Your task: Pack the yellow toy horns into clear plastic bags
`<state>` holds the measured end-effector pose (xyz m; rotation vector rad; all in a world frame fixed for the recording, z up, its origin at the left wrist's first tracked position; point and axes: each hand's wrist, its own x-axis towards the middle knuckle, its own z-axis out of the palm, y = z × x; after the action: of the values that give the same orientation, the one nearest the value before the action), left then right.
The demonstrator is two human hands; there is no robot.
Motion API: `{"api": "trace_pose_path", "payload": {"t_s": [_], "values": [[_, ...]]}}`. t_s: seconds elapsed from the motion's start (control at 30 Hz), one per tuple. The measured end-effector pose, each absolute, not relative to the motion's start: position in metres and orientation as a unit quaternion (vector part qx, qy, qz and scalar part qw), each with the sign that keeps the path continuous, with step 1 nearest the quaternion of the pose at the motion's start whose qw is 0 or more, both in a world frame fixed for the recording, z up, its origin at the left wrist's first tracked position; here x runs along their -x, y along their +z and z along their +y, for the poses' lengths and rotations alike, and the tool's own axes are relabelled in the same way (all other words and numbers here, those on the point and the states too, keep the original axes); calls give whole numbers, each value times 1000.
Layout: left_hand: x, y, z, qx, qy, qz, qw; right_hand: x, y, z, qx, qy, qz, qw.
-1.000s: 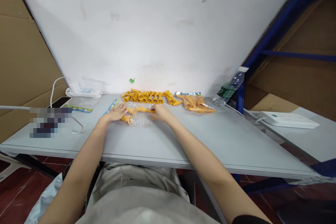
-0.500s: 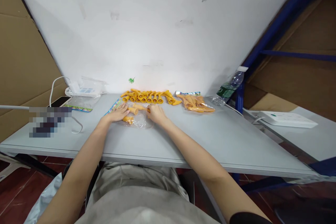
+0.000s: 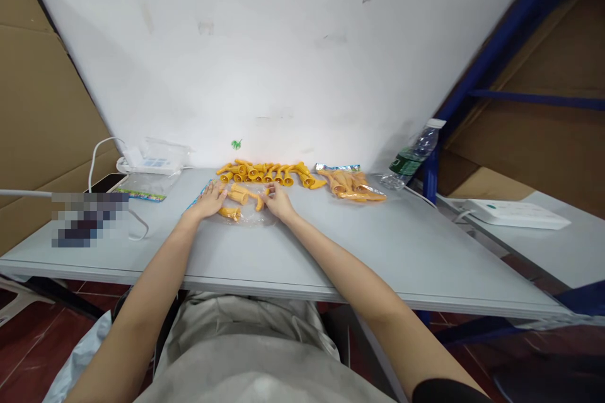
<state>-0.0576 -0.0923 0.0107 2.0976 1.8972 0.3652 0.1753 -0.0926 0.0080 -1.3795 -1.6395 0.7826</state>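
A clear plastic bag (image 3: pixel 246 217) lies flat on the grey table (image 3: pixel 331 245), with a few small orange horn-shaped pieces (image 3: pixel 230 212) in it. My left hand (image 3: pixel 208 201) rests on the bag's left end, fingers stretched out flat. My right hand (image 3: pixel 280 203) is at the bag's right side, its fingertips pinched on an orange piece (image 3: pixel 258 200) over the bag. Just behind both hands, a row of several loose orange pieces (image 3: pixel 265 174) lies along the white wall.
A filled bag of orange pieces (image 3: pixel 352 184) lies to the right, with a plastic water bottle (image 3: pixel 412 156) beyond it. A white power strip (image 3: pixel 515 214) sits on the neighbouring table. At the left are another power strip (image 3: pixel 151 162), empty printed bags (image 3: pixel 142 187) and a phone (image 3: pixel 106 184).
My right hand has carried the orange piece leftward and a little farther back over the bag. My left hand has slid slightly toward the wall, still flat on the bag.
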Motion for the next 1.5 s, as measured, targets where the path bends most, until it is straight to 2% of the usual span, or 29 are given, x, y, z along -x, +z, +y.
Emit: {"api": "trace_pose_path", "payload": {"t_s": [0.17,0.5,0.7,0.83,1.13,1.33,1.5], "values": [[59,8,-92,-730,110,656,158,-170,17,-92,558,395,-602,413],[51,16,-101,-708,97,683,150,-158,26,-93,503,476,-483,536],[56,7,-94,-716,104,681,116,-153,24,-89,459,548,-440,543],[57,7,-95,-721,106,675,112,-151,20,-87,441,560,-416,565],[50,23,-106,-712,65,686,137,-152,13,-82,405,611,-412,541],[50,30,-111,-725,32,669,159,-147,10,-81,419,587,-441,535],[52,23,-107,-722,51,674,144,-146,6,-80,439,575,-421,547]]}}
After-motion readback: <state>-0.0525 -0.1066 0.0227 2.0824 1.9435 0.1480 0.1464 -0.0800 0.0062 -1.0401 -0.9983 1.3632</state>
